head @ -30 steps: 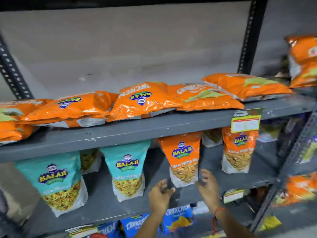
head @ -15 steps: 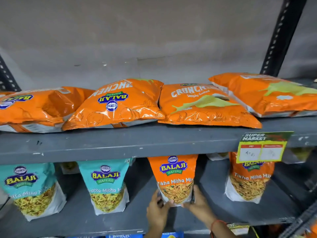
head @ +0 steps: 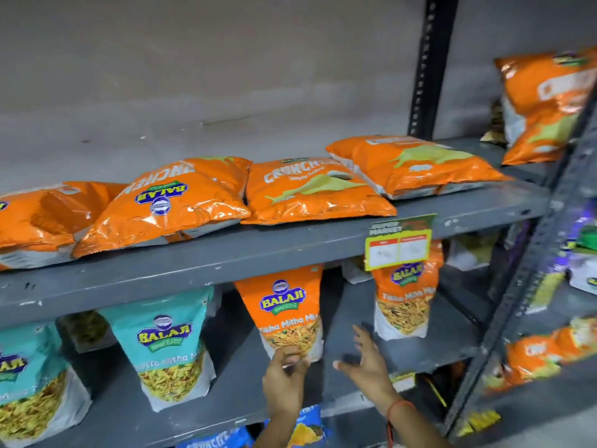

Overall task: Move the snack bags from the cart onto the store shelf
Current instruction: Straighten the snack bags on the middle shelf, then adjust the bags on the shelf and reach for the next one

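Observation:
An orange Balaji Tikha Mitha Mix bag (head: 284,305) stands upright on the middle grey shelf (head: 232,392). My left hand (head: 282,379) reaches up from below, its curled fingers pinching the bag's lower edge. To the right of the bag, my right hand (head: 365,363) is apart from it, open with fingers spread over bare shelf. A second orange bag (head: 403,305) of the same kind stands further right. No cart is in view.
Teal Balaji bags (head: 168,344) stand to the left on the same shelf. Orange Crunchem bags (head: 310,192) lie flat on the upper shelf (head: 258,257), which carries a price tag (head: 399,244). Blue bags (head: 307,428) sit below. A neighbouring rack (head: 546,240) holds more bags.
Both hands rose to the orange bag and held its base. Since then my right hand has let go and moved right; my left hand stays at the bag's lower edge.

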{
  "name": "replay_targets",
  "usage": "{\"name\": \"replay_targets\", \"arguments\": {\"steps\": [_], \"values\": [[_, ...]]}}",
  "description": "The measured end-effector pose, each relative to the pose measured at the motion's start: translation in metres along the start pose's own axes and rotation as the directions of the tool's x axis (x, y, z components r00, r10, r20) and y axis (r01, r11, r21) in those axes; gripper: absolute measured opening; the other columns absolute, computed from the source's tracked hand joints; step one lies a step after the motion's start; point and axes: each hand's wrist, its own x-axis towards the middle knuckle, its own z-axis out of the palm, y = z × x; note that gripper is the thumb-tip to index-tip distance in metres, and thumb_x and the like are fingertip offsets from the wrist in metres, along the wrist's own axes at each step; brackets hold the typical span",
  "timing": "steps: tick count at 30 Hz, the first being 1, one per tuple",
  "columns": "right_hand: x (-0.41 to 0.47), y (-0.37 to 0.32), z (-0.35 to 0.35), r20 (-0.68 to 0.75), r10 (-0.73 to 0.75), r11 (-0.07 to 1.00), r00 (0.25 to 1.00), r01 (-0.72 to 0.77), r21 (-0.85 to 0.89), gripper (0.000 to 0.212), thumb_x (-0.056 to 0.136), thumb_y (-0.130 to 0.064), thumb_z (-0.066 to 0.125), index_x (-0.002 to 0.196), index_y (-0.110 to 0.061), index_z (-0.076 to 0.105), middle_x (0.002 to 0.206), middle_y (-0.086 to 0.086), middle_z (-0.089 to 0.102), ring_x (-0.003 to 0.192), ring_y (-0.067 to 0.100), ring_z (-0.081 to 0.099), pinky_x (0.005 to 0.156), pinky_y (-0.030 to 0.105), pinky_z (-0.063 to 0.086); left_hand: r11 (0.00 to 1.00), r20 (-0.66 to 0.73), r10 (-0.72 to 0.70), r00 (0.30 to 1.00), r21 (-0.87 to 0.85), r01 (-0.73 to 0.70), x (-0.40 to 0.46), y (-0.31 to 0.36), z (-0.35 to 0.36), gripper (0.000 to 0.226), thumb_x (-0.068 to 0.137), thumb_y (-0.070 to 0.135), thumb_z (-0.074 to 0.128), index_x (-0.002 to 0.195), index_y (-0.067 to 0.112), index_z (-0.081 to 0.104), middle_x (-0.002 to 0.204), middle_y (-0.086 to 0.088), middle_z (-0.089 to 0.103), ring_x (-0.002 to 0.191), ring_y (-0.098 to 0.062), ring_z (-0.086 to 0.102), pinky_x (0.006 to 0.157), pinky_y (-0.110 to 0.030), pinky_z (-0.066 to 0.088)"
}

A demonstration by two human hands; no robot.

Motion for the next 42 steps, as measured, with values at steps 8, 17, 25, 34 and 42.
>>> {"name": "replay_targets", "arguments": {"steps": [8, 17, 25, 34, 42], "values": [[0.004, 0.015, -0.114, -0.278, 0.028, 0.999, 0.960, -0.018, 0.036, 0.079, 0.079, -0.003, 0.073, 0.144, -0.014, 0.031, 0.150, 0.015, 0.034, 0.137, 0.034, 0.035, 0.110, 0.054, 0.037, 0.997, 0.306, 0.028, 0.952, -0.073, -0.005, -0.025, 0.050, 0.094, 0.032, 0.071, 0.008, 0.079, 0.100, 0.010, 0.066, 0.085, -0.006, 0.068, 0.080, -0.018, 0.065, 0.066, -0.008, 0.049], [0.091, 0.057, -0.183, -0.013, 0.189, 0.982, 0.982, -0.188, 0.031, 0.093, 0.078, -0.008, 0.075, 0.149, -0.018, 0.016, 0.154, 0.009, 0.031, 0.141, 0.029, 0.031, 0.112, 0.050, 0.035, 0.983, 0.359, -0.098, 0.928, -0.108, 0.146, 0.001, 0.058, 0.185, 0.077, 0.073, -0.002, 0.075, 0.139, 0.002, 0.035, 0.133, -0.016, 0.053, 0.109, -0.022, 0.057, 0.091, -0.032, 0.048], [0.107, 0.071, -0.184, 0.129, 0.090, 0.996, 0.988, -0.092, 0.010, 0.061, 0.073, -0.007, 0.075, 0.127, -0.018, 0.049, 0.122, 0.001, 0.065, 0.115, 0.019, 0.058, 0.088, 0.030, 0.048, 0.989, 0.298, -0.078, 0.951, -0.097, 0.111, 0.009, 0.049, 0.213, 0.058, 0.074, 0.006, 0.076, 0.126, 0.007, 0.052, 0.118, -0.015, 0.067, 0.091, -0.018, 0.064, 0.063, -0.008, 0.053], [0.067, 0.063, -0.152, -0.261, 0.116, 0.990, 0.958, -0.091, 0.106, 0.092, 0.071, -0.004, 0.079, 0.145, -0.015, 0.027, 0.145, 0.015, 0.039, 0.133, 0.033, 0.041, 0.109, 0.055, 0.039, 0.976, 0.253, -0.114, 0.961, -0.153, 0.157, -0.020, 0.042, 0.174, 0.071, 0.073, 0.011, 0.079, 0.137, 0.011, 0.046, 0.135, -0.018, 0.055, 0.121, -0.028, 0.057, 0.102, -0.040, 0.048], [-0.048, 0.009, -0.028, -0.507, -0.013, 0.998, 0.862, 0.043, 0.048, 0.065, 0.070, 0.013, 0.067, 0.131, 0.000, 0.047, 0.120, 0.031, 0.050, 0.106, 0.044, 0.056, 0.096, 0.053, 0.047, 0.976, 0.023, -0.070, 0.997, -0.207, 0.073, -0.072, -0.005, -0.004, 0.054, 0.070, 0.005, 0.080, 0.120, 0.007, 0.061, 0.092, -0.008, 0.067, 0.089, -0.021, 0.065, 0.089, -0.039, 0.053]]}}
